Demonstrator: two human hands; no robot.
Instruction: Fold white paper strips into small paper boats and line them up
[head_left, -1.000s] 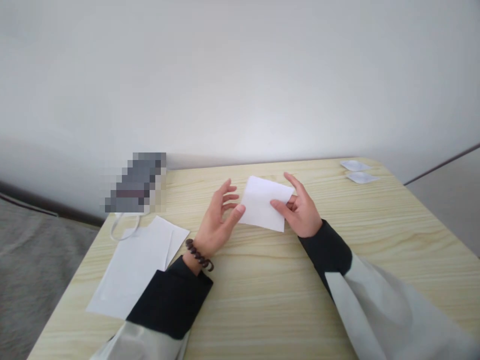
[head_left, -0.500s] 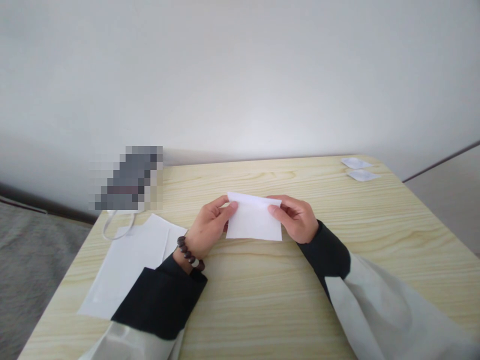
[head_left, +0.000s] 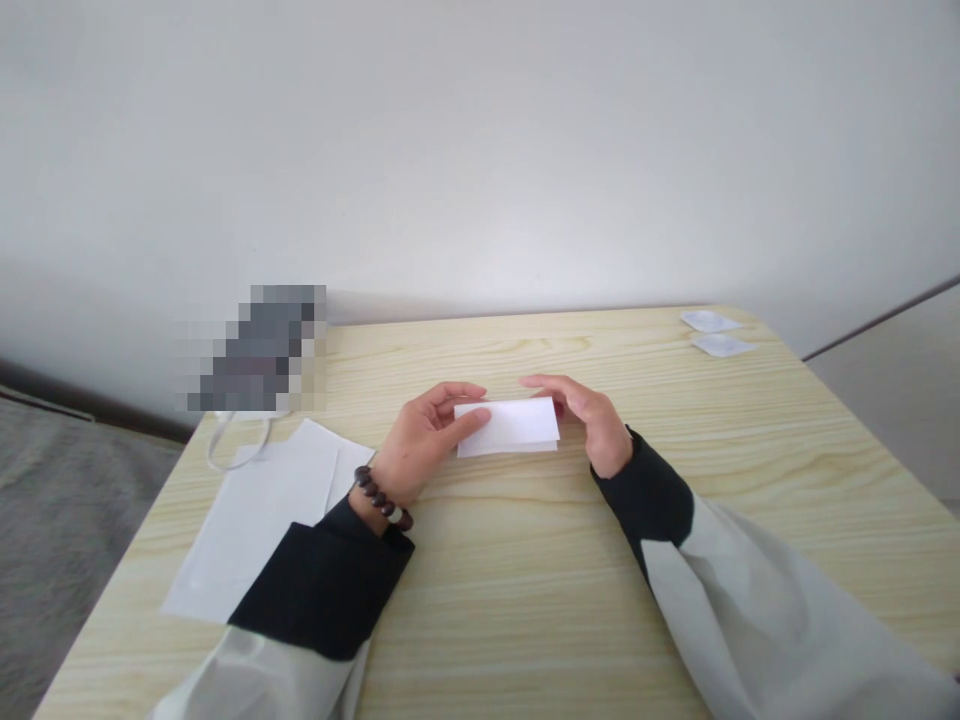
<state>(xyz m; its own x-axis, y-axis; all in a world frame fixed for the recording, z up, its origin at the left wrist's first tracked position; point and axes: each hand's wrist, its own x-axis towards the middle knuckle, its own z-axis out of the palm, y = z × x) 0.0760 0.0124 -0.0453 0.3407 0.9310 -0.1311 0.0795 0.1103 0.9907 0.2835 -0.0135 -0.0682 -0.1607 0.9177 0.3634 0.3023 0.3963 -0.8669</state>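
A small white sheet of paper (head_left: 517, 425), folded over lengthwise into a narrow strip, is held above the table. My left hand (head_left: 431, 430) grips its left end, with the thumb on the front and the other fingers behind. At the right end, my right hand (head_left: 589, 412) has its index finger stretched out above the top edge. The right hand's other fingers are partly hidden by the paper, and whether they touch it cannot be made out.
Larger white sheets (head_left: 255, 520) lie on the wood-grain table (head_left: 510, 590) beside my left forearm. Behind them is a blurred-out dark object (head_left: 259, 350) with a white cord loop (head_left: 225, 465). Two small white folded paper pieces (head_left: 724, 346) lie at the far right corner, near the wall.
The paper's upper part has been folded down over the front, making it a narrower strip. My right thumb has left the paper's front, and the right fingers have straightened.
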